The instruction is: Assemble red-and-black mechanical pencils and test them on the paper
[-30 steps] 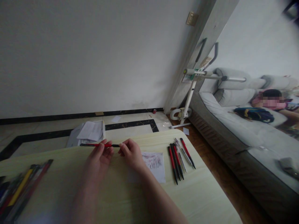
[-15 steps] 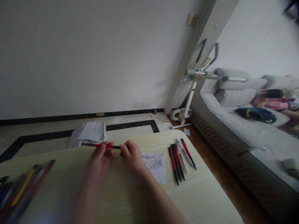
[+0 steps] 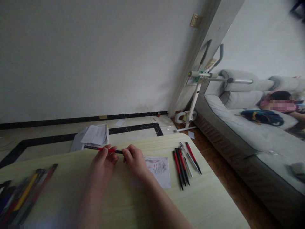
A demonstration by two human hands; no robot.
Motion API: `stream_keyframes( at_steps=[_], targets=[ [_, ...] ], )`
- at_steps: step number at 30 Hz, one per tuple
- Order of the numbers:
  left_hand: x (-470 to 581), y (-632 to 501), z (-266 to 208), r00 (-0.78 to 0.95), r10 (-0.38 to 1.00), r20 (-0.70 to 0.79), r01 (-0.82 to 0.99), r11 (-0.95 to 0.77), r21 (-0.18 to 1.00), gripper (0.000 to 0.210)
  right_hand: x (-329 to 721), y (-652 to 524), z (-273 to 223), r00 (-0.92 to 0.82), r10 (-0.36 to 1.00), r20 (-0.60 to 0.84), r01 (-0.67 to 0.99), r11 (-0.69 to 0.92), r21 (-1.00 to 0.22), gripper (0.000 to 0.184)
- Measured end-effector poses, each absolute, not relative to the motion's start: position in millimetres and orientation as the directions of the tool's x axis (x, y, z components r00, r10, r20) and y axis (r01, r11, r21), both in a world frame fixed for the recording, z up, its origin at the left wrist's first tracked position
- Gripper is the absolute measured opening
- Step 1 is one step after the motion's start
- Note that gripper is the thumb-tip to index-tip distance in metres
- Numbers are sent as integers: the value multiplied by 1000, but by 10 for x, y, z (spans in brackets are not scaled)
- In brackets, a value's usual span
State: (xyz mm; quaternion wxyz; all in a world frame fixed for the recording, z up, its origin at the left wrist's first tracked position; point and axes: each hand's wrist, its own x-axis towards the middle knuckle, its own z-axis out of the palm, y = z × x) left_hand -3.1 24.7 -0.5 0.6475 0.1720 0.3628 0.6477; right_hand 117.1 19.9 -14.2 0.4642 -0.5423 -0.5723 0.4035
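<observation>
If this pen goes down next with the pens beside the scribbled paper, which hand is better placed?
Probably the right hand: it grips the black end of the held pen and is nearer the laid-out pens. The left hand, around the red part, is farther off.

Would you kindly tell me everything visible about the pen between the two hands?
The pen is slim, red mid-length, dark toward both ends, apparently plastic. It is held nearly level near the far edge of the table. The left hand holds its red part; the right hand pinches its black right end. Any lettering is unreadable.
</observation>
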Motion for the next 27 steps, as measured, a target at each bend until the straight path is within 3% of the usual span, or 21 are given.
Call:
stream_keyframes(
  at_steps=[27],
  targets=[
    [-8,220,8,-73,975,-210,-696,101,711,31,1165,177,-117,0,992,124,264,120,-957,45]
  ],
)
